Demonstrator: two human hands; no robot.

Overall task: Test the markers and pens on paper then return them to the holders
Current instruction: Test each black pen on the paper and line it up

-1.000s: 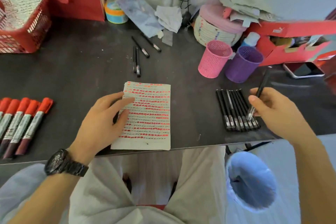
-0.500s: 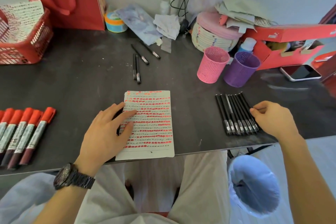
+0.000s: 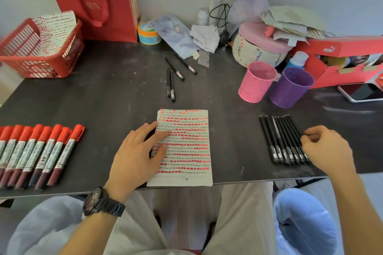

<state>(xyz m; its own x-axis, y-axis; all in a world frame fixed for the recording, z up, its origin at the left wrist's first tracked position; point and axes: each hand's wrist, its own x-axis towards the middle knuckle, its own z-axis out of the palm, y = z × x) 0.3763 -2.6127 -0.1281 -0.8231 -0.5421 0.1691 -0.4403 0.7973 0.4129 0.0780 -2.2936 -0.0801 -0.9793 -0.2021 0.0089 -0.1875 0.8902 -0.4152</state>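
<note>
Head cam: L hand (image 3: pixel 136 157) flat, fingers straight, pressing paper (image 3: pixel 186 147) mid-bench (image 3: pixel 103 99). R hand (image 3: pixel 325 149) curled at rt edge of black pen row (image 3: pixel 279 141); can't tell if gripping. Pink holder (image 3: pixel 257 83), purple holder (image 3: pixel 290 89) behind; red markers (image 3: pixel 41 151) far left.

The left hand (image 3: pixel 136 155) lies flat, fingers spread, on the left edge of the paper (image 3: pixel 186 151), which is filled with red and black test marks on the dark worktop (image 3: pixel 103 99). The right hand (image 3: pixel 325 149), fingers curled, touches the right side of a row of black pens (image 3: pixel 279 138); whether it pinches one is unclear. Red markers (image 3: pixel 41 151) lie side by side at the left. Farther back stand 2 holders, the pink holder (image 3: pixel 256 83) just beside the purple holder (image 3: pixel 290 89), and 4 loose pens (image 3: pixel 172 83).
</note>
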